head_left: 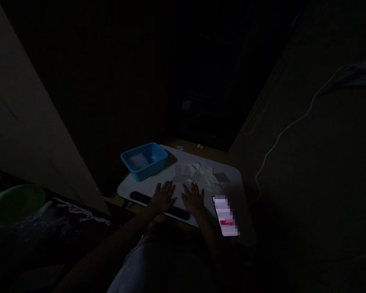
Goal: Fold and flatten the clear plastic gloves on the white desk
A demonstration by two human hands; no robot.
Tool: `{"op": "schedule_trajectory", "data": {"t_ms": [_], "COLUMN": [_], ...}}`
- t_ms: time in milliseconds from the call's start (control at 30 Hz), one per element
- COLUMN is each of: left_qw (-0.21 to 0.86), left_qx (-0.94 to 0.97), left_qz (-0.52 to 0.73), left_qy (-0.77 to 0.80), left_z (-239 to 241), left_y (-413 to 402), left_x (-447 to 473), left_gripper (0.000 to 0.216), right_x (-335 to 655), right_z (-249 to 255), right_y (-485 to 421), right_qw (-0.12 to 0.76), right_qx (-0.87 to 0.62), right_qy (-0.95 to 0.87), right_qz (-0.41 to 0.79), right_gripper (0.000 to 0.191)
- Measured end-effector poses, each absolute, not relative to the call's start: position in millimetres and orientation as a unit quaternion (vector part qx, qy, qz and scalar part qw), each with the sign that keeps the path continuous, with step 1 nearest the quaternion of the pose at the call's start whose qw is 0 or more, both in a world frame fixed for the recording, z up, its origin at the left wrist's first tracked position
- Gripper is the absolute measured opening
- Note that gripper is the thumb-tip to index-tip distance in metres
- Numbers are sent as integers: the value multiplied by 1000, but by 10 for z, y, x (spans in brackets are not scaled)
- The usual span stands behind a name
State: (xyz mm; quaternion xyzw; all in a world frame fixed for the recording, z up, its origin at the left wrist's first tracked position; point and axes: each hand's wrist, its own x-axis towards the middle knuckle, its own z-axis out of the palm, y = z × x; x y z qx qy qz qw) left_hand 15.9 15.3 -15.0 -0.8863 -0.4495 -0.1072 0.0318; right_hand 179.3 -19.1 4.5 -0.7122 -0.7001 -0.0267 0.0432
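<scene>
The scene is very dark. My left hand (164,197) and my right hand (194,198) lie flat, palms down, side by side on a small white lap table (232,173), fingers stretched out and holding nothing. Just beyond my fingertips lies a heap of clear plastic packets and small white paper pieces (194,174). A blue plastic tub (144,160) stands at the table's far left corner with something pale inside it.
A lit phone (226,215) lies at the table's near right edge, beside my right wrist. A black strip (140,198) runs along the near edge. A white cable (288,128) hangs down the wall at right. A green basket (15,203) sits at far left.
</scene>
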Motion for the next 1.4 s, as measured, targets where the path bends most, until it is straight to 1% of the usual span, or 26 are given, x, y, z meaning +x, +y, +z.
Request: {"op": "schedule_trajectory", "data": {"t_ms": [267, 400, 533, 600, 767, 900, 1100, 1200, 1300, 1400], "left_qw": [33, 22, 6, -5, -8, 6, 70, 93, 101, 87], "left_qx": [-879, -877, -872, -873, -921, -912, -907, -906, -904, -909], "left_qz": [-100, -76, -73, -88, -137, -156, -139, -138, -141, -132], "left_qy": [-466, -474, -484, -480, -365, -379, -392, -388, -390, -385], "left_z": [-137, -22, 186, 237, 73, -148, -240, -259, -268, -167], "left_y": [72, 84, 191, 265, 394, 398, 312, 257, 202, 177], "left_x": [-76, -168, -87, 51, 484, 578, 299, 140, -29, -189], "left_gripper": [60, 61, 50, 48, 47, 44, 50, 53, 56, 50], "right_x": [1792, 1795, 1803, 1806, 1811, 1820, 1812, 1803, 1799, 1797], "right_z": [56, 40, 19, 18, 28, 16, 6, 16, 29, 32], "right_y": [-194, -182, -177, -177, -177, -168, -180, -185, -183, -182], "right_qw": [52, 55, 59, 60, 56, 51, 72, 67, 54, 52], "right_qx": [-711, -712, -710, -709, -709, -708, -708, -710, -713, -716], "right_qy": [-701, -700, -701, -702, -702, -704, -701, -699, -699, -696], "right_qz": [-16, -19, -27, -27, -29, -33, -46, -43, -30, -26], "right_gripper": [47, 47, 47, 47, 46, 45, 47, 47, 48, 47]}}
